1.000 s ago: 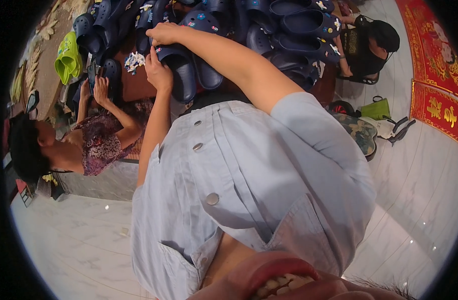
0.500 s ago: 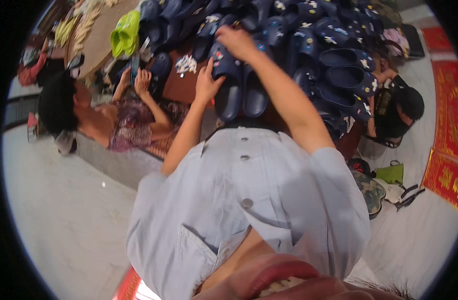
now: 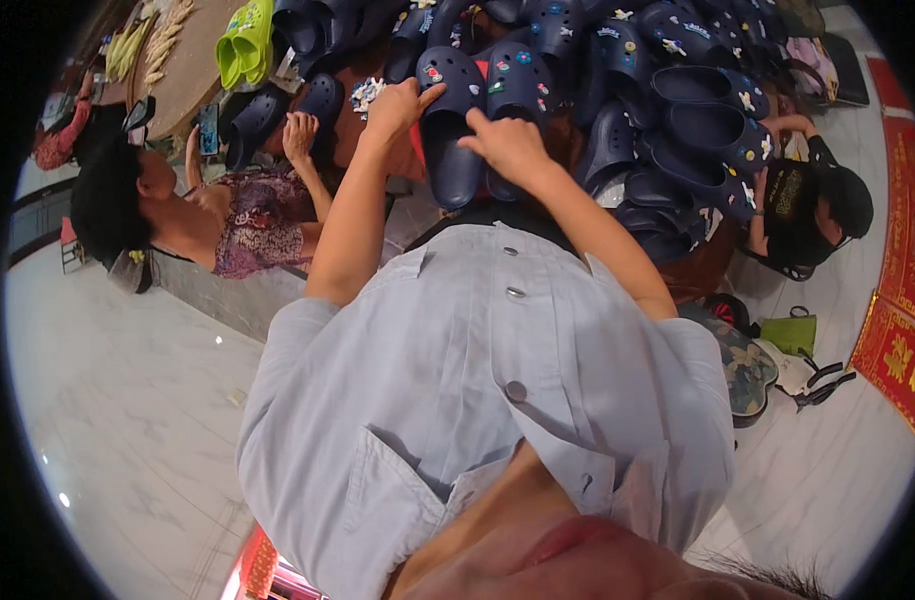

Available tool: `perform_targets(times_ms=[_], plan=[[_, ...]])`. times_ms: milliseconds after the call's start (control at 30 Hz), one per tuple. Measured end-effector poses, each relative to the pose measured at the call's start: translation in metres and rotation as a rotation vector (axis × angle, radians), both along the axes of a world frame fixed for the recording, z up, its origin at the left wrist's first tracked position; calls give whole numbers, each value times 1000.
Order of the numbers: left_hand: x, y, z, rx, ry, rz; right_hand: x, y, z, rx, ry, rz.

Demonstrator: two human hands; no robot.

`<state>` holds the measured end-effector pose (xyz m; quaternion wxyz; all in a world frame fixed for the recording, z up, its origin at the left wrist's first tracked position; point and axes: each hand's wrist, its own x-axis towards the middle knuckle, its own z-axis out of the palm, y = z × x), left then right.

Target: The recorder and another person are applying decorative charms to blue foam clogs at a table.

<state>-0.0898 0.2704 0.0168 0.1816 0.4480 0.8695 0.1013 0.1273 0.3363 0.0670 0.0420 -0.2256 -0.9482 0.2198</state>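
Note:
A pair of navy foam clogs lies side by side in front of me, toes pointing away, with small colourful charms on the uppers. My left hand (image 3: 402, 110) grips the outer side of the left clog (image 3: 453, 160), its thumb and a finger reaching toward the upper. Over the opening of the right clog (image 3: 517, 85) is my right hand (image 3: 509, 145), thumb stretched toward the left clog and the other fingers curled and partly hidden. A bit of something red (image 3: 417, 142) shows beside the left clog. To its left sits a small heap of white and coloured charms (image 3: 366, 96).
Many more navy clogs (image 3: 699, 125) crowd the table's far and right sides. Bright green clogs (image 3: 244, 45) stand at far left. A person holding a phone (image 3: 209, 130) sits left; another person in black (image 3: 812, 205) is at right. Bags (image 3: 742, 370) lie on the floor.
My right hand has come back from beyond the clogs' toes to the right clog's opening. My left hand has moved forward along the left clog. The person at left has parted their hands.

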Motion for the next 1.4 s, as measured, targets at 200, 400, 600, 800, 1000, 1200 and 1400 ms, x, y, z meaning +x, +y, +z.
perform_targets(times_ms=[200, 400, 600, 800, 1000, 1200, 1400], plan=[[-1, 10, -4, 202, 285, -287, -6, -10, -25, 118, -8, -1], [6, -5, -20, 362, 307, -196, -3, -13, -44, 230, 58, -28], [24, -18, -15, 659, -93, 47, 4, -18, -50, 171, 55, -25], [18, -32, -9, 747, -362, 238, 16, -9, -35, -343, 234, -110], [103, -27, 53, 650, -229, -102, 43, -5, -16, -1789, 542, -208], [144, -24, 45, 598, -83, -302, 60, -9, -25, -1945, 586, -328], [148, -17, 40, 485, -176, -332, 76, 0, -37, -2028, 760, -257]])
